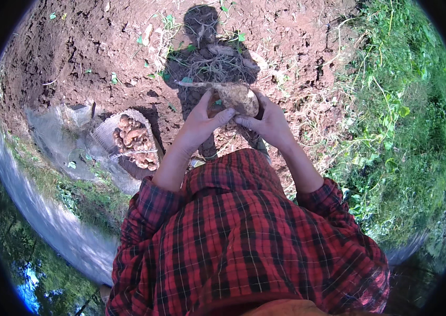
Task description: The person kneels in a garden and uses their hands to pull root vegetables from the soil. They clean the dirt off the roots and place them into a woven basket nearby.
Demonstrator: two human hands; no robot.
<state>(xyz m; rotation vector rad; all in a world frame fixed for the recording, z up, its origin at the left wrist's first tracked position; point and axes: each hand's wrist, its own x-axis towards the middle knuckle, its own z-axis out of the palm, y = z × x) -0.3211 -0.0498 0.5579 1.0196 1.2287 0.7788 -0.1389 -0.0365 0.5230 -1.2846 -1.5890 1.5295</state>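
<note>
A large, soil-smeared tuber [238, 98] with a long tapering root end is held in front of me above the bare soil. My left hand [212, 118] grips its underside near the middle, thumb along the lower edge. Around the blunt right end curl the fingers of my right hand [266, 118]; its thumb almost meets the left one. The tapered tip points left. Fingers behind the tuber are partly hidden. Just beyond it, a heap of dry stems and roots [217, 65] lies in my shadow, with pale tubers [255, 60] at its right side.
To the left, a woven basket [102, 132] with a handle holds several brown tubers [132, 136]. It stands by a greyish sheet [55, 136] on the ground. Dense green vines [400, 130] grow along the right. A paved strip [45, 221] curves along the lower left. Another tuber [148, 34] lies farther off.
</note>
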